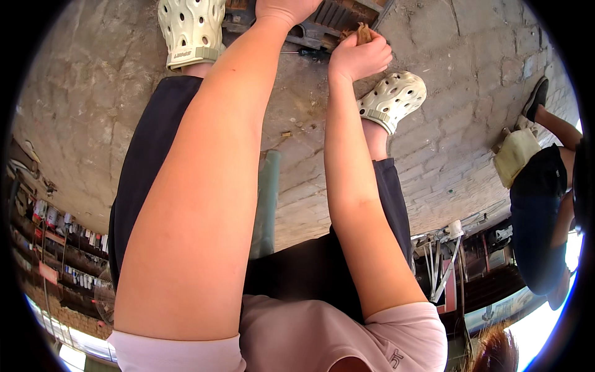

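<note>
At the top edge, a dark ribbed part [322,25], perhaps a machine casing, lies on the ground and is cut off by the picture's rim. My left hand [287,8] reaches over its near side; the fingers run out of view, so their hold is hidden. Beside its right corner, my right hand [362,58] is closed, pinching a brown crumpled rag-like piece [364,33] that pokes up between thumb and fingers. A screwdriver [313,54] with a black handle and thin shaft lies on the ground between my wrists.
My feet in cream clogs [192,31] stand either side of the work. A green tube-like object [267,195] is between my legs. Small brown scraps [286,134] dot the brick floor [465,124]. Another person [539,204] is at the right; loaded shelves [68,248] line the left.
</note>
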Demonstrator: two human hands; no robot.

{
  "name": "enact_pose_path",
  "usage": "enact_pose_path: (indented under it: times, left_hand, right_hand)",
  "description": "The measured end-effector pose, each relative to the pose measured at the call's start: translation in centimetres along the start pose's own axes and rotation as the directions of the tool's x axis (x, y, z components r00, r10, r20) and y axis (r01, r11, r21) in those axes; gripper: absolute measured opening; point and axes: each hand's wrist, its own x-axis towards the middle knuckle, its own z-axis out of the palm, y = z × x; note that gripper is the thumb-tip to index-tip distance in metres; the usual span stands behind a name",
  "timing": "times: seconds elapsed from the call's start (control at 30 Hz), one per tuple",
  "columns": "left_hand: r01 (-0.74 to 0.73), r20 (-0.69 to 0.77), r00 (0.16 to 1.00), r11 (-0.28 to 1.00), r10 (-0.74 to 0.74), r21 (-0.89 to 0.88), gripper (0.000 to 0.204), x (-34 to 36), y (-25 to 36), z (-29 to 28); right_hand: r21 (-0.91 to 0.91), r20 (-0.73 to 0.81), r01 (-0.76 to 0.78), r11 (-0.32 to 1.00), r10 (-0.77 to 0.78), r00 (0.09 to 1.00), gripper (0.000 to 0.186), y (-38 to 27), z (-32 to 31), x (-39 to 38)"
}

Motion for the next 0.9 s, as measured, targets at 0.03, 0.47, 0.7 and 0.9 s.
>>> enact_pose_path:
  times: [0.03, 0.47, 0.7, 0.9]
  left_hand:
    - [-0.009, 0.005, 1.0, 1.0, 0.009, -0.005, 0.037, -0.1, 0.1, 0.1]
    - [-0.025, -0.002, 1.0, 0.999, 0.025, -0.047, 0.038, 0.0, 0.9, 1.1]
    - [0.002, 0.024, 1.0, 1.0, -0.002, 0.013, 0.039, 0.0, -0.4, -0.4]
    - [-0.007, 0.026, 1.0, 1.0, 0.007, -0.002, 0.039, -0.4, 0.2, 0.8]
  right_hand:
    - [-0.002, -0.018, 0.027, 1.0, -0.027, 0.999, 0.028, 0.0, 0.2, 0.8]
    - [-0.007, -0.068, 0.015, 1.0, -0.015, 0.998, 0.027, 0.4, 0.3, 1.8]
    - [-0.033, -0.036, 0.034, 0.999, -0.035, 0.999, 0.025, -0.5, -0.2, 0.5]
    - [-0.067, -0.018, 0.069, 0.995, -0.07, 0.997, 0.028, 0.6, -0.7, 0.1]
